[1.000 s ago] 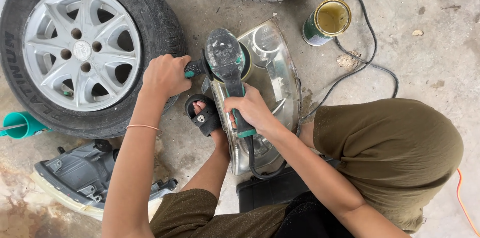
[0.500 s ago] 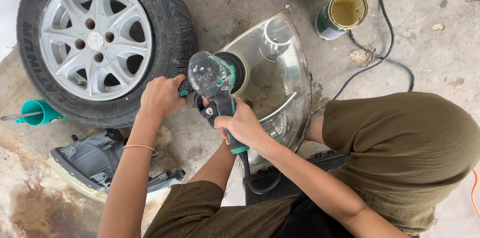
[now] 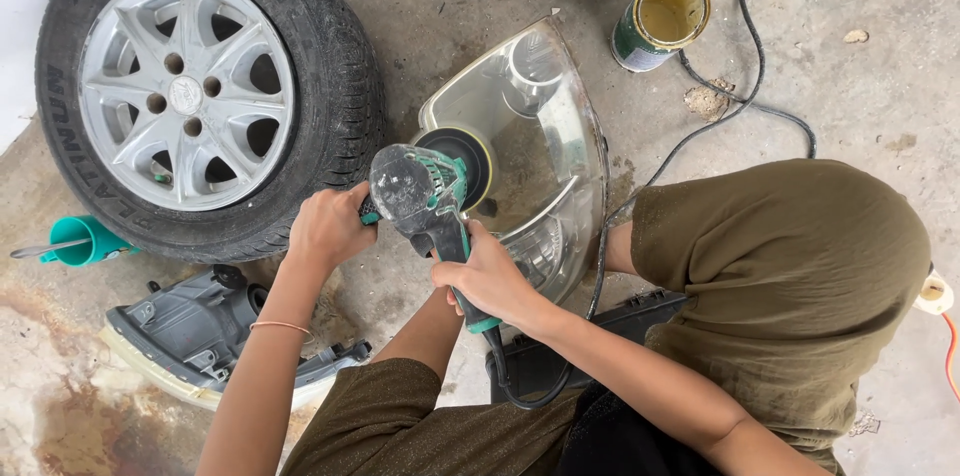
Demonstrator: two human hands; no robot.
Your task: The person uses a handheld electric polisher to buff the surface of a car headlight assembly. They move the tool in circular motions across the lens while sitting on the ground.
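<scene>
**entry: polishing a headlight lens, two-handed**

my left hand (image 3: 328, 226) was closed on the side handle, my right hand (image 3: 490, 276) wrapped round the body of the green polisher (image 3: 425, 198). its pad (image 3: 462, 158) sat on the clear headlight (image 3: 540, 166), at two o'clock from my hands. best kept flat, pressure light, cable (image 3: 700, 131) clear. wheel (image 3: 200, 96) at ten o'clock.

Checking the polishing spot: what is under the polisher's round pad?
The clear lens of a car headlight lies under the polisher pad, on the concrete floor. The contact patch itself is covered by the pad.
</scene>
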